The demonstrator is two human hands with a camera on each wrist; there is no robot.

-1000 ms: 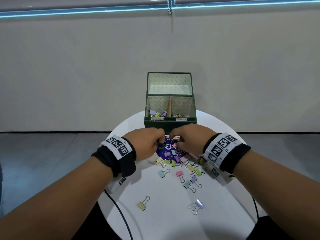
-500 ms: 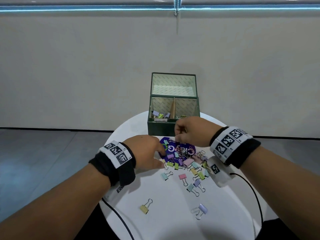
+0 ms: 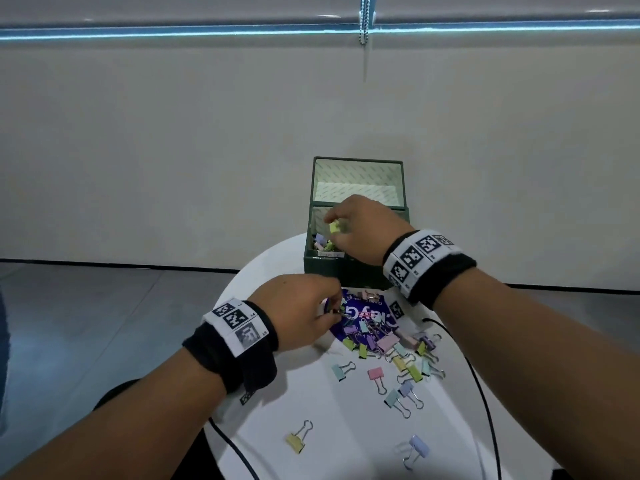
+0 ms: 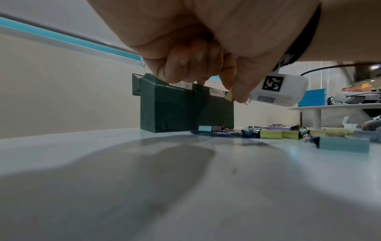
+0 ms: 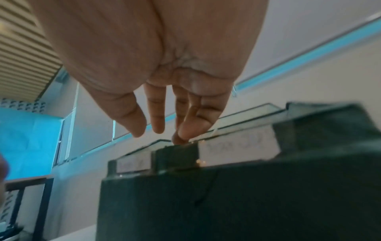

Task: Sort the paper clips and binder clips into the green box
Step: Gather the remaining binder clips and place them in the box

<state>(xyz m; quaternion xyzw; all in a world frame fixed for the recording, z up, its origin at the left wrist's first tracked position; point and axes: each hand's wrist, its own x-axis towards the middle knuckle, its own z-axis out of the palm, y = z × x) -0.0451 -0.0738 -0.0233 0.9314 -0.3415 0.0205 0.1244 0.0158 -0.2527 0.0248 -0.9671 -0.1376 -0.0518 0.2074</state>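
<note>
The green box point(image 3: 346, 271) stands open at the table's far edge, with several binder clips point(image 3: 320, 241) in its left compartment. My right hand point(image 3: 332, 230) hovers over that compartment. Its fingers point(image 5: 157, 127) are straight and spread, and a yellow-green binder clip point(image 3: 334, 226) sits just beneath them. A pile of pastel binder clips point(image 3: 388, 344) lies partly on a purple card point(image 3: 360, 311). My left hand point(image 3: 334, 311) is at the pile's left edge, fingers curled, pinching a small clip point(image 4: 230, 97) between thumb and fingertips. The box point(image 4: 185, 110) lies just beyond it.
On the round white table point(image 3: 277, 393), a yellow binder clip point(image 3: 296, 441) and a lilac one point(image 3: 417, 446) lie apart near the front. Black cables point(image 3: 481, 386) run from both wrists across the table. The box's raised lid point(image 3: 358, 181) stands behind the compartments.
My right hand has risen from the pile and moved forward over the box's left compartment with a yellow-green clip. My left hand has stayed at the pile's left edge.
</note>
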